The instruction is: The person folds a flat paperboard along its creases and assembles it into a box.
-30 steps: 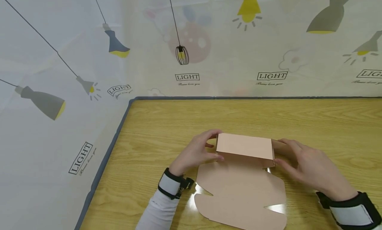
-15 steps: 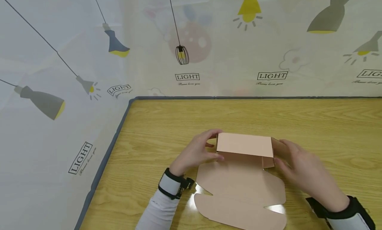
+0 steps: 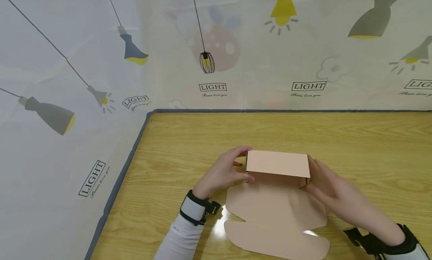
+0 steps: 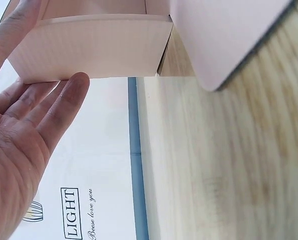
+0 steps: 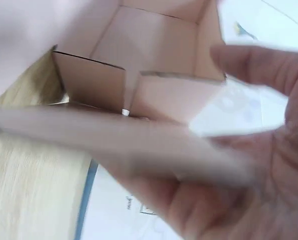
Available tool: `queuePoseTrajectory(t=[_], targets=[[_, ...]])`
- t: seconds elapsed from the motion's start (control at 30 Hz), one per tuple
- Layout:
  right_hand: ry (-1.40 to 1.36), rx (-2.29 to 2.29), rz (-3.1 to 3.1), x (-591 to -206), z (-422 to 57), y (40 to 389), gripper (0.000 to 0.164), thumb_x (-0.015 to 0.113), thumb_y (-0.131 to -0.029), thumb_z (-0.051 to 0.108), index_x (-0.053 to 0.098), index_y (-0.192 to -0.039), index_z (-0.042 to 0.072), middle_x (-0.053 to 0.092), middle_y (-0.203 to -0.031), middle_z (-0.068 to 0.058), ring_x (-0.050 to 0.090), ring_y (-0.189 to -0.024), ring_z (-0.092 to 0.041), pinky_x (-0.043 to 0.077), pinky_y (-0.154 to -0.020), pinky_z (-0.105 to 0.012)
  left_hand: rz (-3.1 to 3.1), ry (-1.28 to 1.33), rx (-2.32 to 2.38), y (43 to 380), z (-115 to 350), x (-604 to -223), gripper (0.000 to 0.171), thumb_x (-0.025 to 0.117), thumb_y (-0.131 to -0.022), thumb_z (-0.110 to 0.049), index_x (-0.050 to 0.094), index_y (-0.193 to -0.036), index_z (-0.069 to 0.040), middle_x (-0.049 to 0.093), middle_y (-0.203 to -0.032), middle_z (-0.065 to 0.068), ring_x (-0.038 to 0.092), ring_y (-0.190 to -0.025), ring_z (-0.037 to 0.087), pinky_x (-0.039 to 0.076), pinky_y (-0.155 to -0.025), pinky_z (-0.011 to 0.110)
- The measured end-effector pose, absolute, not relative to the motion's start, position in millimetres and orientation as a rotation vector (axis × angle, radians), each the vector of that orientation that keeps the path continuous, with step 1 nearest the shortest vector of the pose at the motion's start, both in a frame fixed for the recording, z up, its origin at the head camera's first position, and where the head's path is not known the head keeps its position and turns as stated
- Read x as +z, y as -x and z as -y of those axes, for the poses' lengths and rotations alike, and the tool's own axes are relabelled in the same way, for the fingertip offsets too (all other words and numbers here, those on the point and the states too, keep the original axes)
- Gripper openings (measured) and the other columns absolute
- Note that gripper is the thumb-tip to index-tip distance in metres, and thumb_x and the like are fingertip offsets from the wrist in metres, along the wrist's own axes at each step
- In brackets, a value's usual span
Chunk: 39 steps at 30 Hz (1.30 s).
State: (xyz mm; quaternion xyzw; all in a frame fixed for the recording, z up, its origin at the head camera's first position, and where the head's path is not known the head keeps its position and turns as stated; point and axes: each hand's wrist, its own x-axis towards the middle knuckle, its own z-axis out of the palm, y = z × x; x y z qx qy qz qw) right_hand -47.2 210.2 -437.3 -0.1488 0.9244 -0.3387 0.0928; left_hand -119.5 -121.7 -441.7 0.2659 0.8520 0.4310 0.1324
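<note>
A light brown cardboard box (image 3: 278,163), partly folded up, stands on the table with its lid (image 3: 276,211) lying flat toward the person. My left hand (image 3: 219,172) holds the box's left end, thumb at the near edge and fingers at the far one; the left wrist view shows its closed end wall (image 4: 93,47). At the right end, my right hand (image 3: 337,190) grips the box around an unfolded side flap (image 5: 123,137), blurred in the right wrist view. Its thumb (image 5: 249,62) lies at the wall's edge, the fingers behind the flap. Two small flaps (image 5: 91,82) stand across that end.
The wood-grain table (image 3: 189,136) has a blue-grey border along its back and left. Behind it hangs a white sheet (image 3: 256,50) printed with lamps. Each wrist wears a strap, with a black mount (image 3: 210,207) visible on the left one.
My right hand has shifted around the right end, its thumb moving inward over the near corner. The small flap there has swung inward, and the lid has shifted slightly right. The left hand keeps its hold.
</note>
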Motion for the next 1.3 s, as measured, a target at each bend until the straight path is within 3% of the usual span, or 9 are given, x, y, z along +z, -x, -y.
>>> queuePoseTrajectory(t=[0.1,0.2,0.27,0.4,0.67,0.93,1.13,1.3], targets=[[0.517,-1.101,-2.575,-441.5,-231.2,50.0,0.080,0.063,-0.106,0.023,0.015,-0.170,0.019,0.030,-0.170,-0.028,0.041,-0.155,-0.019,0.061,-0.095,-0.035,-2.463,-0.785,1.256,119.6,121.3,-441.6,0.079,0.089,-0.084,-0.010,0.048,-0.152,-0.005,0.062,-0.147,0.011,0.060,-0.137,0.027,0.061,-0.105,0.036],[0.621,-1.197,-2.401,-446.8,-252.4,53.9,0.074,0.054,-0.111,0.017,0.012,-0.170,0.028,0.022,-0.176,-0.012,0.024,-0.148,0.020,0.049,-0.095,-0.008,-2.456,-0.777,1.254,119.7,121.3,-442.1,0.079,0.089,-0.084,-0.010,0.049,-0.152,-0.007,0.062,-0.147,0.011,0.060,-0.137,0.026,0.060,-0.105,0.034],[0.706,-1.278,-2.270,-450.7,-264.2,57.4,0.069,0.044,-0.112,0.009,0.011,-0.171,0.024,0.019,-0.178,0.003,0.019,-0.143,0.030,0.041,-0.102,-0.003,-2.454,-0.767,1.251,119.5,121.4,-442.3,0.078,0.089,-0.084,-0.011,0.049,-0.151,-0.008,0.062,-0.147,0.010,0.060,-0.138,0.025,0.060,-0.106,0.033],[0.869,-1.397,-2.053,-457.5,-279.3,63.8,0.069,0.036,-0.109,-0.007,0.010,-0.170,0.010,0.016,-0.174,0.026,0.021,-0.150,0.024,0.039,-0.107,-0.003,-2.454,-0.760,1.243,119.1,122.1,-442.3,0.079,0.090,-0.083,-0.011,0.049,-0.152,-0.009,0.061,-0.148,0.009,0.060,-0.138,0.025,0.060,-0.105,0.033],[0.959,-1.488,-1.864,-460.5,-289.3,70.2,0.070,0.033,-0.105,-0.016,0.007,-0.168,0.001,0.018,-0.176,0.020,0.024,-0.154,0.018,0.044,-0.110,-0.008,-2.445,-0.749,1.243,119.2,123.4,-441.8,0.081,0.090,-0.083,-0.011,0.049,-0.153,-0.008,0.062,-0.148,0.008,0.060,-0.138,0.024,0.060,-0.106,0.033],[1.010,-1.582,-1.796,-458.7,-279.9,70.4,0.082,0.048,-0.098,-0.023,0.006,-0.166,-0.005,0.018,-0.177,0.018,0.034,-0.152,0.012,0.058,-0.104,-0.021,-2.457,-0.745,1.235,119.3,123.1,-441.7,0.079,0.090,-0.083,-0.012,0.050,-0.151,-0.012,0.063,-0.147,0.007,0.061,-0.137,0.023,0.060,-0.105,0.031],[1.019,-1.517,-1.979,-460.2,-274.9,69.0,0.091,0.064,-0.093,-0.019,0.012,-0.166,-0.005,0.020,-0.176,0.019,0.038,-0.148,0.014,0.057,-0.102,-0.017,-2.462,-0.759,1.230,120.0,123.6,-442.6,0.080,0.090,-0.083,-0.012,0.050,-0.152,-0.011,0.062,-0.147,0.007,0.061,-0.137,0.023,0.060,-0.104,0.030],[1.030,-1.486,-2.068,-461.3,-269.3,68.6,0.095,0.069,-0.091,-0.015,0.014,-0.167,-0.003,0.021,-0.175,0.020,0.040,-0.146,0.015,0.057,-0.101,-0.016,-2.454,-0.767,1.239,119.9,124.5,-442.1,0.080,0.090,-0.083,-0.012,0.049,-0.152,-0.009,0.062,-0.147,0.009,0.061,-0.137,0.024,0.060,-0.104,0.030]])
